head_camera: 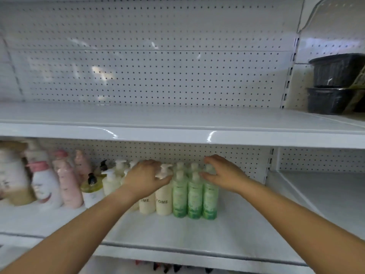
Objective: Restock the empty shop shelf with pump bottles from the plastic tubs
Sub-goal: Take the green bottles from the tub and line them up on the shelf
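We see both hands reaching into the lower shelf (237, 230), where the pump bottles stand in rows near the back wall. The left hand (145, 176) lies on top of the cream bottle (164, 202) with the letters "OME" on its label; its fingers are curled round the white pump head and grip it. A second cream bottle (147, 204) stands just beside it on the left, partly hidden by the forearm. The right hand (221, 175) is at the top of the right green bottle (210, 200); thumb and fingers are curved round the cap and hold it. This bottle is the last one in a front row of three green bottles (194, 198), which touch each other and stand upright, with more green tops behind them. Further left we see pink bottles (70, 186), a white bottle with a pink cap (46, 186) and a yellowish bottle with a black pump (91, 186), all blurred. Above is the upper shelf (177, 117) with its perforated back panel (158, 72). At the far right, two black tubs (333, 84) stand stacked.
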